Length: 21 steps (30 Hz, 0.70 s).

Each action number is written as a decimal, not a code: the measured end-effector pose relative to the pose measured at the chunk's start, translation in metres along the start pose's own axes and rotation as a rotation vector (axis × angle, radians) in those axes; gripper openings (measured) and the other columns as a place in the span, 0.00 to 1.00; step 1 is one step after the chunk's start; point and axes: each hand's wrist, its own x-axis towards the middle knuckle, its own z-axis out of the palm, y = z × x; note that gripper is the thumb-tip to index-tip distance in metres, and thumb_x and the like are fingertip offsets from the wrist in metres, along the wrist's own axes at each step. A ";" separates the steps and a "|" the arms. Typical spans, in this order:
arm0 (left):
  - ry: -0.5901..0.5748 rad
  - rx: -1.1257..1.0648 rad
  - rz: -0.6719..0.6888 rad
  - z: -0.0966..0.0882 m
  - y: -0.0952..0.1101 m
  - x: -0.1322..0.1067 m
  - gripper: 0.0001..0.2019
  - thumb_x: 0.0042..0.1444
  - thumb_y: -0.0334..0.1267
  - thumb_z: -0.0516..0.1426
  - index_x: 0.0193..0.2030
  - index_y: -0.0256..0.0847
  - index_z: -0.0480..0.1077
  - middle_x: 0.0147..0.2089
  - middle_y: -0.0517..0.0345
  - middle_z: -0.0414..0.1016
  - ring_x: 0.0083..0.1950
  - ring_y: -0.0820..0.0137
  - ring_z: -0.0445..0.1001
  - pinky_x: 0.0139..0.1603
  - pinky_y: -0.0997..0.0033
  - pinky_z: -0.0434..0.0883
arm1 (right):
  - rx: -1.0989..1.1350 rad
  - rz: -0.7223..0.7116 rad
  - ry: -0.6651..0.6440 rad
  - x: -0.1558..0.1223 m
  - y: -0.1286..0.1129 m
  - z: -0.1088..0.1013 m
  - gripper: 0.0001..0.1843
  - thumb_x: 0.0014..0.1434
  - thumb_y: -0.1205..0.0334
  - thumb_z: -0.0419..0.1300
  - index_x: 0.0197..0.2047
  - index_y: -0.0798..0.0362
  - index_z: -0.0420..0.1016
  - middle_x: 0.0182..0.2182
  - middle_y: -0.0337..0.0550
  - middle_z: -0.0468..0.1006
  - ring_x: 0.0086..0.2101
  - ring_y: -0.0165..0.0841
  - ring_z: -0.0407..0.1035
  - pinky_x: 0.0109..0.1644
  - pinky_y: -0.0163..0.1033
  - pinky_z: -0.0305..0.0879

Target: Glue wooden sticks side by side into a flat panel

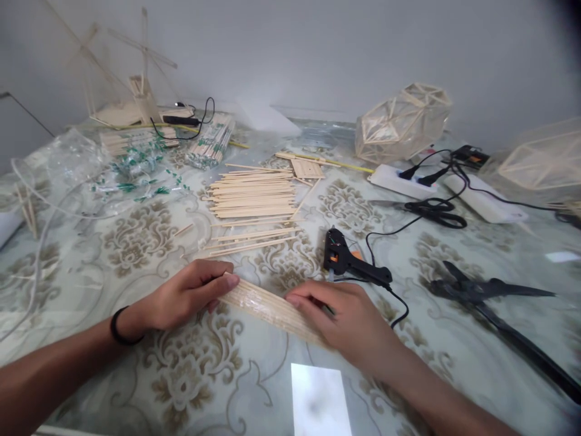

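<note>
A narrow flat panel of wooden sticks [267, 307], laid side by side, slants across the space between my hands. Part of its surface is glossy. My left hand [184, 297], with a black band at the wrist, grips the panel's left end, thumb on top. My right hand [347, 318] has its fingers closed at the panel's upper edge towards the right end, which the hand partly covers. Just beyond the right hand lies a black glue gun [349, 257] with its cord. Loose sticks [254, 242] lie past the left hand, in front of a larger pile of sticks [254, 194].
Black-handled scissors [436, 212] and a large black cutting tool [485, 293] lie on the right. Behind them are a white power strip [402, 181] and a stick-frame structure [403, 124]. Bundled sticks [211, 142] and clear plastic wrapping [75, 154] occupy the back left.
</note>
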 end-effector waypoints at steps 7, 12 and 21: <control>0.006 -0.034 -0.021 -0.001 0.001 0.000 0.25 0.76 0.52 0.50 0.27 0.41 0.63 0.27 0.64 0.66 0.30 0.72 0.65 0.35 0.70 0.64 | -0.007 0.005 0.066 -0.002 0.004 -0.001 0.13 0.71 0.59 0.59 0.36 0.48 0.82 0.30 0.36 0.87 0.28 0.32 0.79 0.33 0.34 0.70; 0.031 -0.051 -0.003 0.001 0.000 -0.001 0.25 0.75 0.52 0.51 0.27 0.41 0.64 0.28 0.63 0.67 0.31 0.72 0.66 0.35 0.71 0.66 | -0.002 0.008 0.053 -0.002 0.007 0.001 0.14 0.72 0.60 0.57 0.35 0.49 0.80 0.26 0.34 0.82 0.25 0.29 0.74 0.31 0.33 0.67; 0.121 -0.101 0.026 -0.002 -0.009 -0.005 0.27 0.74 0.54 0.54 0.27 0.40 0.69 0.29 0.62 0.69 0.30 0.74 0.67 0.32 0.73 0.66 | 0.071 -0.039 -0.114 -0.004 -0.006 -0.003 0.14 0.74 0.61 0.56 0.36 0.51 0.79 0.26 0.34 0.79 0.26 0.27 0.72 0.30 0.31 0.63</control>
